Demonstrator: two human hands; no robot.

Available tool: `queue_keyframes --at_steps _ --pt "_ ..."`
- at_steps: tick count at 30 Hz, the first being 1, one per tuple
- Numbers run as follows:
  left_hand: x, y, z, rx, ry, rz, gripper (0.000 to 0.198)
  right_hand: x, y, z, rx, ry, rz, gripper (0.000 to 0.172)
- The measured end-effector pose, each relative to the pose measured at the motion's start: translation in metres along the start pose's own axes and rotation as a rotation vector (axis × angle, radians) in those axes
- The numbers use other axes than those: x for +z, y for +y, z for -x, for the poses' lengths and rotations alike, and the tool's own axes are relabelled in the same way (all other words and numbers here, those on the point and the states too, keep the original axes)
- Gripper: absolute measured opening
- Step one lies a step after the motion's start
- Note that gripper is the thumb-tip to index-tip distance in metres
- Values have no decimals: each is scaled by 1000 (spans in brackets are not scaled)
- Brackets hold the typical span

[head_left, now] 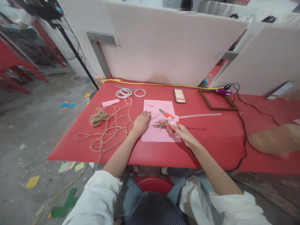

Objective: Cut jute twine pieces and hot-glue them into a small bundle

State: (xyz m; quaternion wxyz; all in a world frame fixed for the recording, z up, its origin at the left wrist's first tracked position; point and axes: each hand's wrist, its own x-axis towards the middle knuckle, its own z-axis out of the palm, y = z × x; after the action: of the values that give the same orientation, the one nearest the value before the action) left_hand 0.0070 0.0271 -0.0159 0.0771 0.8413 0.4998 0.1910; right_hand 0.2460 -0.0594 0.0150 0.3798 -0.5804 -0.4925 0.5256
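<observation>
My left hand (142, 122) lies on the left part of a pink paper sheet (159, 106), fingers stretched forward. A short piece of twine (154, 117) runs out beside its fingertips; whether the fingers press on it is hidden. In my right hand (184, 133) is a pink hot glue gun (173, 121), its nozzle pointing left over the paper. A long glue stick (201, 115) sticks out of its back. Just beyond the gun lies an orange-handled cutting tool (165, 113), partly covered by it. Another bit of twine (148, 104) rests near the sheet's top.
Loose twine (112, 134) and a twine bundle (98, 117) spread over the left of the red table (150, 153). White rings (124, 92), a small box (179, 96) and a brown frame (220, 108) lie farther back. A black cord (244, 137) crosses the right; white boards (159, 43) stand behind.
</observation>
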Motion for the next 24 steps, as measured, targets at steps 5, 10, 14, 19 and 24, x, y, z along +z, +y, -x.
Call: queue_keyframes --at_steps 5,10,14,19,24 --pt "-5 4 1 -16 -12 3 24 5 -8 -3 35 -21 133 54" --pt "-10 7 2 -11 -21 1 27 8 -17 -3 26 -46 174 49" --pt "-10 7 1 -17 -25 -8 28 9 -20 -2 37 -62 207 44" --pt "-8 6 1 -3 -24 -37 27 7 -17 -6 9 -59 299 40" --pt "-4 5 1 11 -27 -83 27 2 -10 -13 -103 -14 490 42"
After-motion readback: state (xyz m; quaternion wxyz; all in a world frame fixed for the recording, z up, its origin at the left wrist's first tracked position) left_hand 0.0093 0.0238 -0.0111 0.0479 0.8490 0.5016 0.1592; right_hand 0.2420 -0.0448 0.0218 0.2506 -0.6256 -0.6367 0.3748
